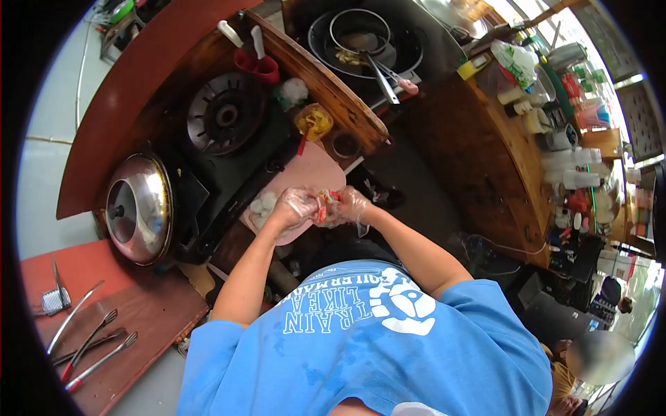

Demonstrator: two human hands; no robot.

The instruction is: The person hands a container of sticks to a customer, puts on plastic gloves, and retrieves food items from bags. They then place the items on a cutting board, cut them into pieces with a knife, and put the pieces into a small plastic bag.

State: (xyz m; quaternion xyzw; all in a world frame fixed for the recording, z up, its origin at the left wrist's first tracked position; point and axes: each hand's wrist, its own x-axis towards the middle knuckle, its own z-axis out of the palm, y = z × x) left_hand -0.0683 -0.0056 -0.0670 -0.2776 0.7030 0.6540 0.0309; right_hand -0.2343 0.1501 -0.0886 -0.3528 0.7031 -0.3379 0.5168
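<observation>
Both hands wear clear plastic gloves and meet over the near end of a pink board [316,170]. My left hand [297,204] is closed, its fingers on a small red and white food piece [322,208]. Beside it, my right hand [352,205] has its fingers closed around something red that is mostly hidden. White round pieces in a clear bag [263,206] lie left of my left hand. Beyond the board stands a container of yellow food [314,123] with a red handle sticking out.
A stove burner [226,114] and a lidded metal pot [139,209] are on the left. Tongs and forks [90,345] lie on a red-brown surface, lower left. A wok [319,45] with a strainer sits at the top. Another person [565,381] is at the lower right.
</observation>
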